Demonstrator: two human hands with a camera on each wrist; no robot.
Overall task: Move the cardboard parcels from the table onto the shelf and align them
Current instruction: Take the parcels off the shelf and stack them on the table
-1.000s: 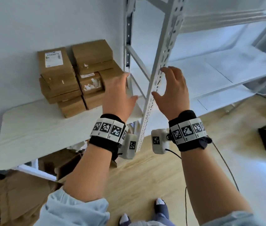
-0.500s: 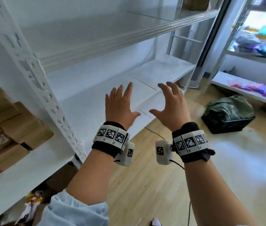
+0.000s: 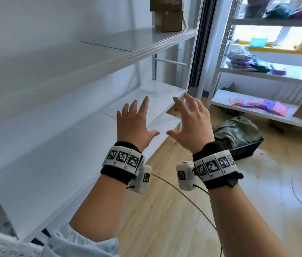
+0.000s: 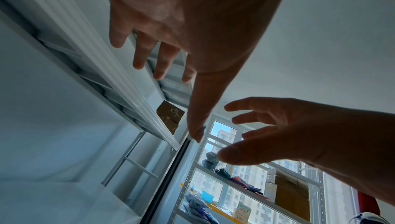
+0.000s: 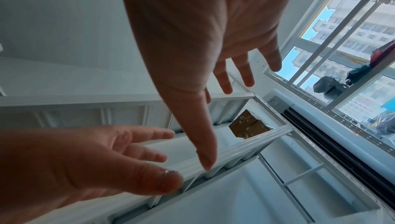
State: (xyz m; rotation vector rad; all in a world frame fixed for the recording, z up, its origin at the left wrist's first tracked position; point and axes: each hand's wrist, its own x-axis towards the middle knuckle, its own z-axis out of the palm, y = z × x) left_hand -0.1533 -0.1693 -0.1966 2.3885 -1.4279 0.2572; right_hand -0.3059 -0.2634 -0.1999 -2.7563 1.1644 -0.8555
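Both my hands are raised side by side in front of the white metal shelf (image 3: 76, 75), palms forward, fingers spread and holding nothing. My left hand (image 3: 134, 119) and right hand (image 3: 191, 117) hover over the front edge of the lower shelf board (image 3: 68, 138). Brown cardboard parcels (image 3: 167, 14) are stacked at the far right end of the upper shelf board; they also show as the parcels (image 4: 170, 118) in the left wrist view and the parcels (image 5: 248, 124) in the right wrist view. The table with the other parcels is out of view.
A second white rack (image 3: 268, 71) stands at the right with coloured cloth and pink packets on its boards. A dark crate with green fabric (image 3: 239, 134) lies on the wooden floor (image 3: 165, 210). A cable runs from my right wrist.
My view has swung right, away from the table and its stacked parcels, along the shelf. Both hands stayed raised, spread and holding nothing.
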